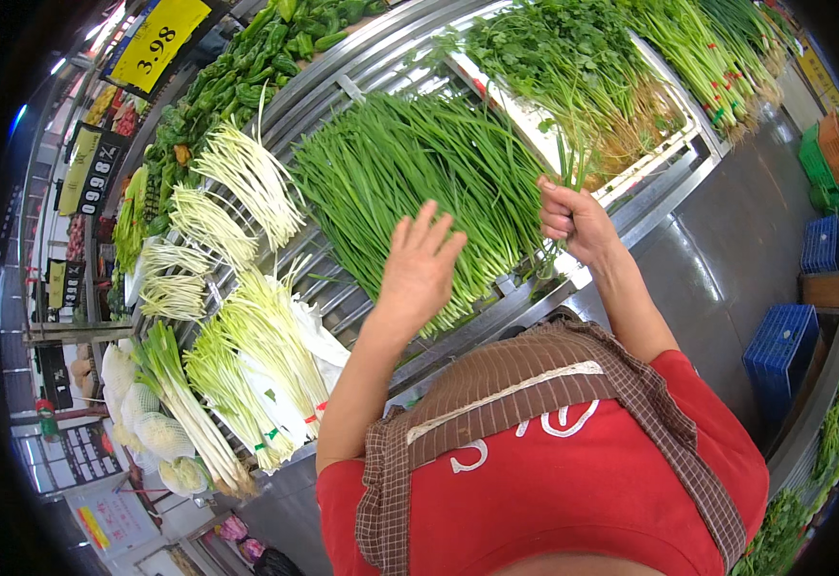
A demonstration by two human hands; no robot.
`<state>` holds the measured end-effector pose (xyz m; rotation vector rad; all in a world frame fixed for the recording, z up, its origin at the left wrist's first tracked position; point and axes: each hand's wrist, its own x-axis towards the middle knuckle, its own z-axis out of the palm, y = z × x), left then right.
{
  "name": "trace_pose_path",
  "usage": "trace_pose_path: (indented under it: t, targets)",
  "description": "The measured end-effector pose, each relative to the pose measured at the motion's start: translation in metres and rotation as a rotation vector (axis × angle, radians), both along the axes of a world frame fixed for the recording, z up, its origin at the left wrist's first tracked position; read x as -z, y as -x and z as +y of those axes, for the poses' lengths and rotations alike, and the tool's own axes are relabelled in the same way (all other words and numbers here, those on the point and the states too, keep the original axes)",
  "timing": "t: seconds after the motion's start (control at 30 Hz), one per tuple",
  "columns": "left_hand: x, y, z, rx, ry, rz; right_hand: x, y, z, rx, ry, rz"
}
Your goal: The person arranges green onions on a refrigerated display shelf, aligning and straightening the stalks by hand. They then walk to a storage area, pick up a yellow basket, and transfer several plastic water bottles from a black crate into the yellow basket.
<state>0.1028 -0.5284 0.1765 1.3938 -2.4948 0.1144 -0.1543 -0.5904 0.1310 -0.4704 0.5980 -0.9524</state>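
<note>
My left hand [423, 266] hovers over or rests on a wide pile of garlic chives [405, 173]; I cannot tell whether it touches them. Its fingers are spread and hold nothing. My right hand [574, 219] is closed around a few green stems [571, 162], whose tops stick up above the fist and whose lower ends hang below it. The chives lie side by side on a slatted metal rack [347, 302], pale cut ends towards me. Just beyond my right hand, a white tray [545, 133] holds cilantro [556, 57] with roots on.
Yellow chives [247, 187], banded pale green bundles [268, 345], leeks [189, 410] and net-wrapped vegetables [153, 425] lie to the left. Green peppers [247, 72] fill the back. Celery [693, 65] lies far right. Blue crates [783, 353] stand across the floor [700, 237]. A metal rail [477, 324] edges the stand.
</note>
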Motion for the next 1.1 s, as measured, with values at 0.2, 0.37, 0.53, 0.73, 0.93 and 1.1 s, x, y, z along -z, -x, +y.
trace_pose_path:
  t: [0.2,0.37,0.53,0.73,0.93,1.1]
  targets:
    - [0.060,-0.016,-0.001,-0.024,-0.214,0.206,0.003,-0.031,0.007,-0.063,-0.017,0.325]
    - [0.072,-0.055,0.034,-0.154,-0.144,0.276,0.001,-0.028,0.004,0.015,0.100,0.588]
    - [0.090,-0.059,0.041,-0.154,-0.081,0.353,-0.003,-0.059,0.008,-0.172,0.300,0.771]
    - [0.087,-0.069,0.049,-0.154,-0.070,0.375,0.022,-0.086,0.000,-0.384,0.108,0.746]
    - [0.093,-0.072,0.055,-0.189,-0.074,0.378,0.044,-0.050,-0.019,-0.266,0.089,0.670]
    - [0.093,-0.072,0.055,-0.164,-0.048,0.406,0.030,-0.063,-0.007,-0.169,0.195,0.809]
